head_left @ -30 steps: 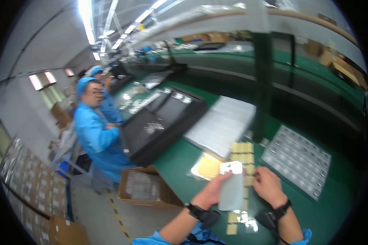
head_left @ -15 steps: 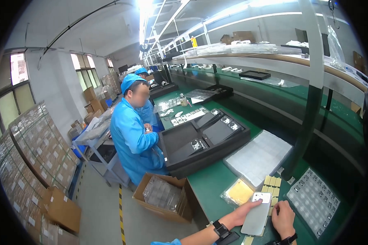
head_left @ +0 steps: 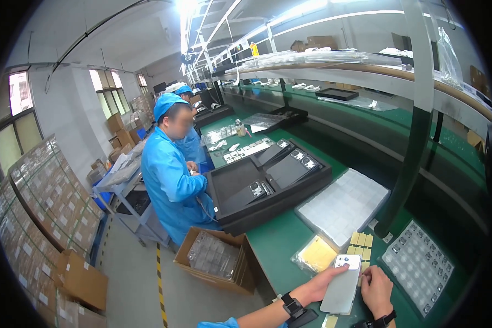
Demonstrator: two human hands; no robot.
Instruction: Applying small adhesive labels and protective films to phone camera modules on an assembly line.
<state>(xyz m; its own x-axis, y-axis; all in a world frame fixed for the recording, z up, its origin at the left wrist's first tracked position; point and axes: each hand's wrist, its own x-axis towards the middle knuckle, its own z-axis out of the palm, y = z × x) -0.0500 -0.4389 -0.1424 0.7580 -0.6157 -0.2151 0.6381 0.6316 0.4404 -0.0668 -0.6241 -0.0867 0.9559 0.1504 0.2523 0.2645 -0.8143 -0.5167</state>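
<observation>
My left hand (head_left: 321,284) is closed around a silver smartphone (head_left: 340,292), its thumb lying by the white camera block at the upper end. Close beside the phone's right edge, my right hand (head_left: 376,291) has its fingers curled together; what they pinch, if anything, is hidden. Behind the phone, a strip of small yellow tabs (head_left: 361,240) lies on the green bench (head_left: 273,257), running partly under the hands. A clear bag with a yellow stack (head_left: 316,253) lies just beyond my left hand.
A translucent white tray (head_left: 344,202) sits ahead, and a tray of camera-ring parts (head_left: 418,268) at right. Further left stand a black foam-lined case (head_left: 240,183) and a co-worker in blue (head_left: 172,169). An open carton (head_left: 216,259) is below the bench edge. A post (head_left: 418,126) rises at right.
The whole view has shifted slightly, so the scene sits a little further left. My hands and the phone keep nearly the same pose; the co-worker's head has turned a little.
</observation>
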